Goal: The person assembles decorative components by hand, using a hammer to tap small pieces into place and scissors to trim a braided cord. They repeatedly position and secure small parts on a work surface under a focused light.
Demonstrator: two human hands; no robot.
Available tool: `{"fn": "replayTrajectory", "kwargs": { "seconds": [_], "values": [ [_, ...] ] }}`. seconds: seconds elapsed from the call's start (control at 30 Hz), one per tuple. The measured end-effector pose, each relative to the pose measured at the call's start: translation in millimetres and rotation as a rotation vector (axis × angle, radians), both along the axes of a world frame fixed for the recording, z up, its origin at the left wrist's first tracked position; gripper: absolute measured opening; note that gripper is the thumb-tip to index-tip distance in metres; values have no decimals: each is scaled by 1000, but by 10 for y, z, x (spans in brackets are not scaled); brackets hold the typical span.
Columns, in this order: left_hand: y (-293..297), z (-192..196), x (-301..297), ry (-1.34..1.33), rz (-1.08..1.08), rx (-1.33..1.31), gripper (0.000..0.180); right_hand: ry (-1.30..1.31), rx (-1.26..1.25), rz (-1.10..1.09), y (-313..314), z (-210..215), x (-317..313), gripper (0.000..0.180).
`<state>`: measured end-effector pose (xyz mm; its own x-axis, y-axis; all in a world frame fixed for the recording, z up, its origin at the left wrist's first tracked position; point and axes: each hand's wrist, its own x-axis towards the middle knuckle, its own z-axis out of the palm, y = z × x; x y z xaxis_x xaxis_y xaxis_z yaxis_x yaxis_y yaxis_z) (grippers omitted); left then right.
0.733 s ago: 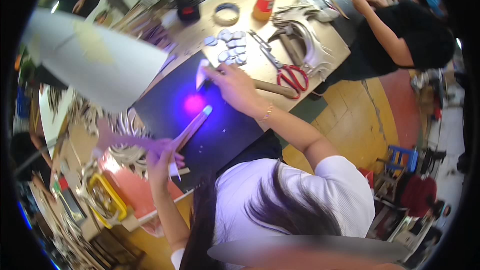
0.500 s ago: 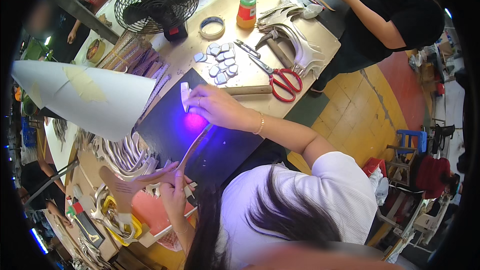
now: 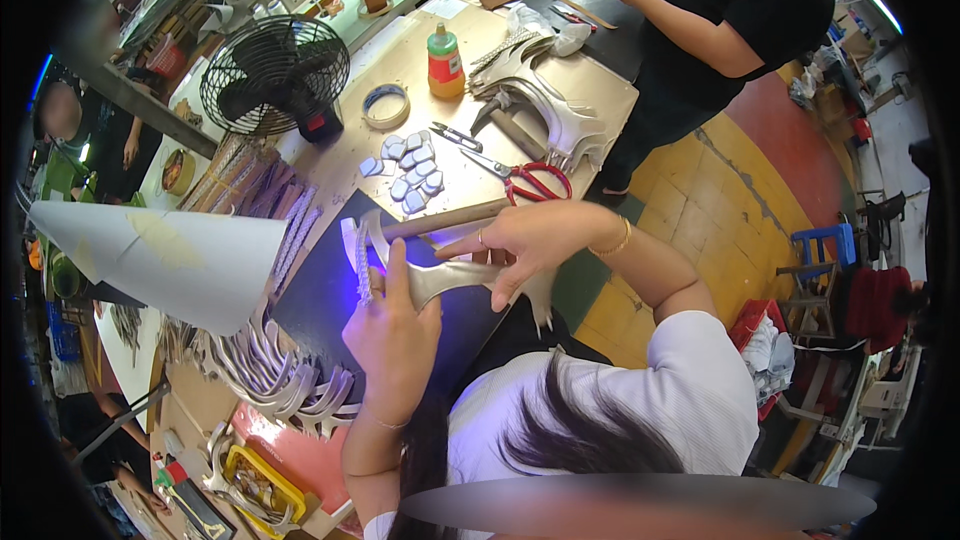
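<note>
A silvery, branched leather-like upper piece (image 3: 455, 278) lies across the black mat (image 3: 315, 285), its split end hanging by my right side. My right hand (image 3: 550, 240) grips its wide part, thumb on the near side and fingers over the top. At its narrow curved end, my left hand (image 3: 395, 345) holds it with the fingers closed and the index finger pointing forward. A braided silvery strip (image 3: 362, 265) shows by the left fingertips; whether it joins the piece I cannot tell. Behind my fingers lies a wooden handle (image 3: 460, 217). Blue-violet light falls on the mat.
Beyond are small pale pads (image 3: 412, 175), red-handled scissors (image 3: 535, 180), a glue bottle (image 3: 445, 65), a tape roll (image 3: 386, 106) and a fan (image 3: 275, 75). A white paper cone (image 3: 170, 255) and silvery strips (image 3: 280, 365) are leftward. A co-worker (image 3: 740, 20) stands far right.
My left hand has come up from the lower left onto the mat with the branched piece, whose silver side now shows instead of its tan side. My right hand has moved right onto the piece.
</note>
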<state>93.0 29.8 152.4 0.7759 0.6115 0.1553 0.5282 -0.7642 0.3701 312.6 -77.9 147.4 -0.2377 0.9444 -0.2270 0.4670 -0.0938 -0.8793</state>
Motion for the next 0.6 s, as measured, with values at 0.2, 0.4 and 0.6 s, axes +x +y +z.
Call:
{"fn": "replayTrajectory", "kwargs": {
  "seconds": [0.2, 0.4, 0.6],
  "values": [
    [-96, 38, 150, -194, -161, 54, 89, -228, 234, -415, -274, 199, -3, 47],
    [-157, 64, -162, -176, -300, -221, 83, -484, 419, -1007, -339, 367, 442, 41],
    [-194, 12, -275, -63, -262, -301, 78, -960, 584, -1282, 154, 20, 1186, 41]
  ]
}}
